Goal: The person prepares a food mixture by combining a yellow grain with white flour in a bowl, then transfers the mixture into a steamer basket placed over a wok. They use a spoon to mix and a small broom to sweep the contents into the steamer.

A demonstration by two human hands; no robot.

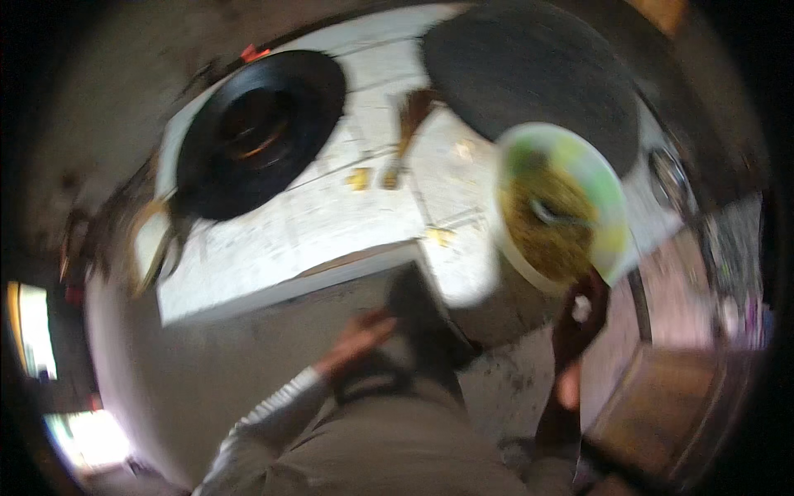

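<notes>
My right hand [583, 310] grips the near rim of a pale green and white bowl [505, 248], tilted towards me. Inside the bowl lies a yellow-brown mash [546, 229] with a metal spoon [549, 212] in it. My left hand [366, 335] is low at the left, in front of my body and below the counter's front edge; blur hides its finger details, and nothing plain shows in it. A brush [409, 124] with brown bristles lies on the white tiled counter [322, 204], between a black pan [298, 136] and a large dark round slab [527, 68].
Small yellow pieces [358, 179] are scattered on the counter. At its left edge stands a light object with a tan rim [149, 245]. A round metal dish [669, 177] sits at the right edge. A brown box-like surface [660, 397] is at the lower right.
</notes>
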